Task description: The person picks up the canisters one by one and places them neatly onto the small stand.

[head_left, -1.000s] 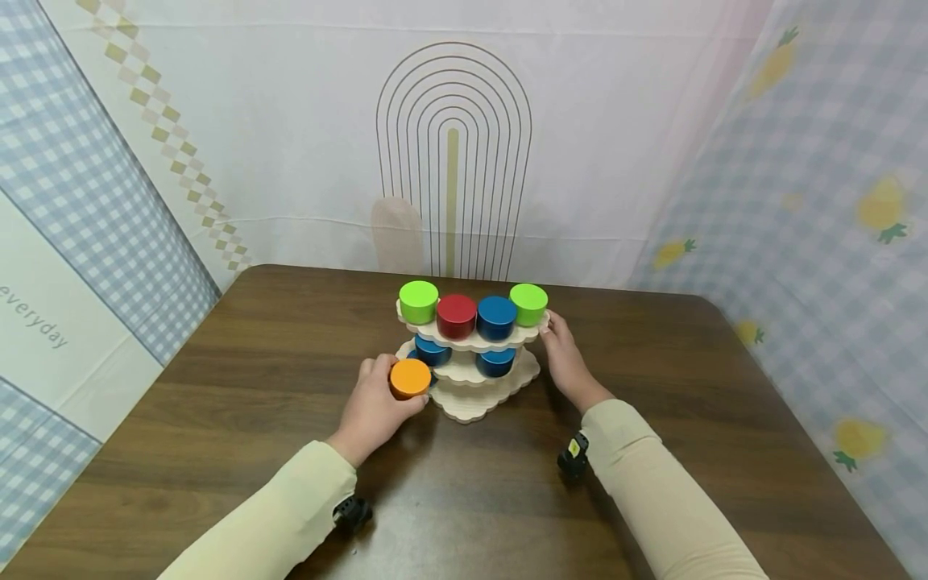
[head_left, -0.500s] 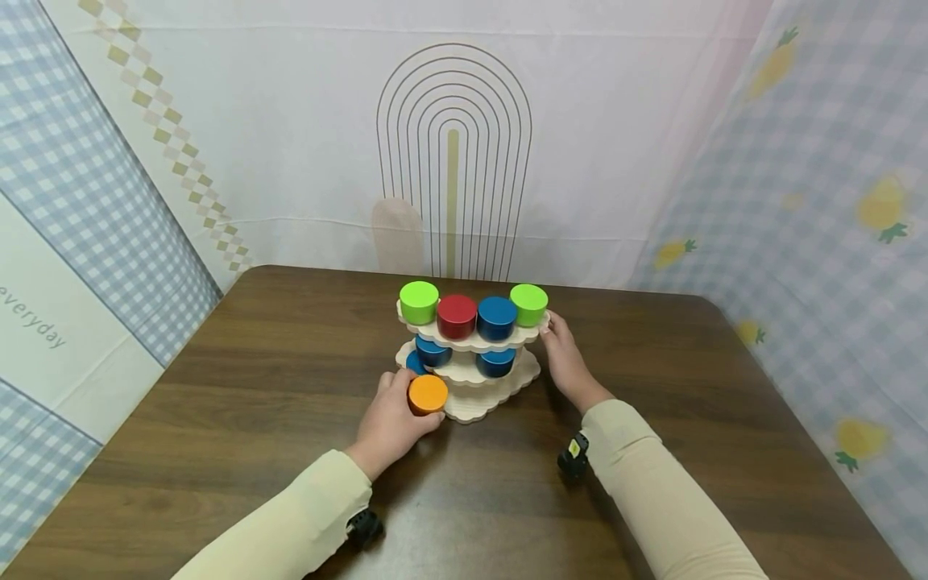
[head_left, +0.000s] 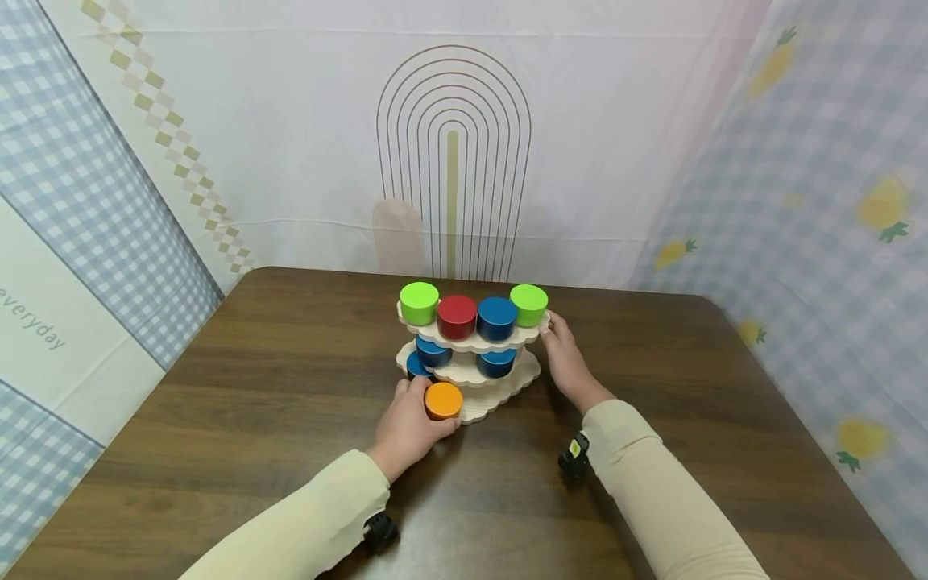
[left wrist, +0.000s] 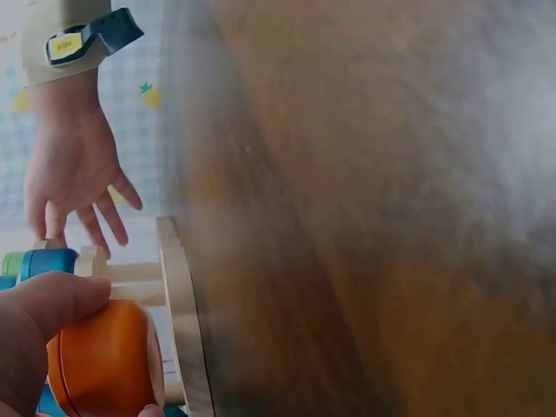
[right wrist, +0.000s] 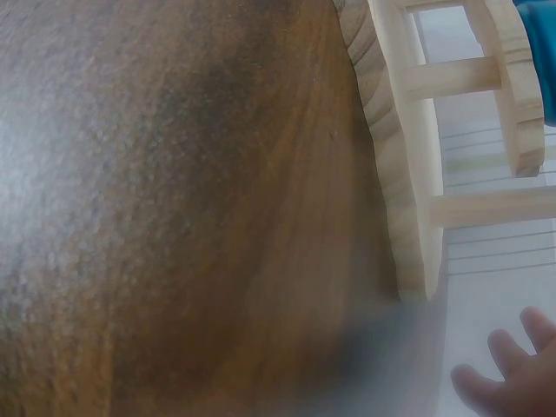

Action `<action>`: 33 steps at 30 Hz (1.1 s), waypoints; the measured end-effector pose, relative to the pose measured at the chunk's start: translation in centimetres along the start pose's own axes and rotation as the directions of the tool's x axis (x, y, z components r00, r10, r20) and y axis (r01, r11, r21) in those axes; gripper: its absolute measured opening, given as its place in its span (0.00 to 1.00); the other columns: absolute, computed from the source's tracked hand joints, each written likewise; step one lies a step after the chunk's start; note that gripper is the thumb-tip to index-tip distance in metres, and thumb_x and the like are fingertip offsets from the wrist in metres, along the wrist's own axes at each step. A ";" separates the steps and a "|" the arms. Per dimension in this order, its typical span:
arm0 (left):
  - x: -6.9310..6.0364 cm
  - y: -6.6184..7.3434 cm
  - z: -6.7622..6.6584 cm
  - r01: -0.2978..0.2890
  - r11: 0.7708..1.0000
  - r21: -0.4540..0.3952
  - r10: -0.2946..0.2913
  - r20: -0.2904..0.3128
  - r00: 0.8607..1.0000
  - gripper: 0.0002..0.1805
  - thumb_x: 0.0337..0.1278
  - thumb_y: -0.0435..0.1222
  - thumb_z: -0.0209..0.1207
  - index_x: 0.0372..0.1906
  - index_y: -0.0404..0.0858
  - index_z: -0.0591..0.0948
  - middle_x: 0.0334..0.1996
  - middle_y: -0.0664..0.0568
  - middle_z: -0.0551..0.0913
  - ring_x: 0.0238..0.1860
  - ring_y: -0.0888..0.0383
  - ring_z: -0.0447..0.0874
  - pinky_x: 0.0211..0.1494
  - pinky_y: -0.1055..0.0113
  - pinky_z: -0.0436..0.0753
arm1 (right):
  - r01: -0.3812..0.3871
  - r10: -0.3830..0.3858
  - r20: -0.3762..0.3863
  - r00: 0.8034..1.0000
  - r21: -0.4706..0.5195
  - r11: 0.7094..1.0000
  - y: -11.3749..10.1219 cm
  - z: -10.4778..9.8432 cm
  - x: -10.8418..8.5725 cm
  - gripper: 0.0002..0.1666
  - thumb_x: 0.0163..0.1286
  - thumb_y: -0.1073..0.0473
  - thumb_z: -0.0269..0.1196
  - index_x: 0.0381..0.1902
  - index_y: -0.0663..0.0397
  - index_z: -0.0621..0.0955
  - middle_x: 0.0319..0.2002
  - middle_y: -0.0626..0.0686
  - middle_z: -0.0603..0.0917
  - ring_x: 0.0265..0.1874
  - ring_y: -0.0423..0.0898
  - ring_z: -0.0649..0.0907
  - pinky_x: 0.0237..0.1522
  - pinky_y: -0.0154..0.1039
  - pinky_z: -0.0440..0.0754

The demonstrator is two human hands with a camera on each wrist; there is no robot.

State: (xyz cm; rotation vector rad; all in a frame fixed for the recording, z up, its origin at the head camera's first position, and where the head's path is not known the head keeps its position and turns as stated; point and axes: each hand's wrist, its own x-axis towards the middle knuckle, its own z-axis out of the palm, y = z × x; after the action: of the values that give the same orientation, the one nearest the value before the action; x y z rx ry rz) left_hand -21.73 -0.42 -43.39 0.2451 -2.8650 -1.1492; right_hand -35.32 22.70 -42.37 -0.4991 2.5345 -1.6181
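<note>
My left hand (head_left: 409, 423) grips an orange cylindrical block (head_left: 444, 399) at the front left of a three-tier wooden stand (head_left: 500, 390) with scalloped edges. In the left wrist view, the orange block (left wrist: 109, 360) is beside the bottom tier; whether they touch, I cannot tell. My right hand (head_left: 570, 366) rests its fingers at the top tier's right edge; the left wrist view shows that hand (left wrist: 74, 169) with fingers spread. Two green blocks, a red block (head_left: 457, 317) and a blue block (head_left: 496, 319) stand on top. Two blue blocks sit on the middle tier, another (head_left: 416, 366) lower left.
The stand is on a dark brown wooden table (head_left: 254, 403). Behind it hangs a white cloth (head_left: 304, 145) printed with arches. Checked cloths flank both sides, the right one (head_left: 812, 266) with pineapples. A small black device (head_left: 574, 459) is strapped at the right wrist.
My left hand has moved right and towards me with the orange block, along the stand's front left edge, uncovering more of the lower blue block. My right hand and the stand have stayed put.
</note>
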 end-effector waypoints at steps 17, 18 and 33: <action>0.4 0.6 1.3 0.036 0.999 -0.014 -0.035 0.029 0.999 0.35 0.42 0.45 0.75 0.53 0.37 0.71 0.44 0.44 0.70 0.41 0.49 0.75 0.51 0.53 0.78 | 0.001 -0.001 0.017 1.000 0.017 1.000 0.1 -0.1 0.1 0.32 0.80 0.51 0.34 0.75 0.59 0.48 0.74 0.62 0.49 0.73 0.59 0.52 0.70 0.61 0.49; 0.4 0.6 1.4 0.035 0.999 -0.014 -0.035 0.028 0.999 0.35 0.41 0.46 0.75 0.54 0.37 0.71 0.44 0.44 0.70 0.42 0.49 0.75 0.51 0.53 0.78 | 0.005 -0.005 0.015 1.000 0.014 1.000 0.0 -0.1 0.1 0.32 0.80 0.51 0.34 0.75 0.59 0.49 0.74 0.62 0.50 0.73 0.59 0.52 0.70 0.61 0.49; 0.6 1.4 2.2 0.054 0.995 -0.080 -0.052 0.025 0.998 0.35 0.52 0.40 0.70 0.61 0.32 0.67 0.52 0.41 0.74 0.49 0.47 0.76 0.61 0.50 0.74 | -0.027 0.026 0.035 0.999 0.037 0.999 -1.3 -0.4 -0.5 0.31 0.80 0.53 0.34 0.75 0.61 0.48 0.74 0.63 0.49 0.73 0.60 0.52 0.70 0.62 0.48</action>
State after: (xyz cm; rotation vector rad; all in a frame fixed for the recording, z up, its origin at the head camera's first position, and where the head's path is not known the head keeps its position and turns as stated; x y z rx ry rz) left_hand -22.71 1.99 -44.01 0.3078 -2.8393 -1.2823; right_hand -34.69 22.67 -41.10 -0.4828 2.4706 -1.6304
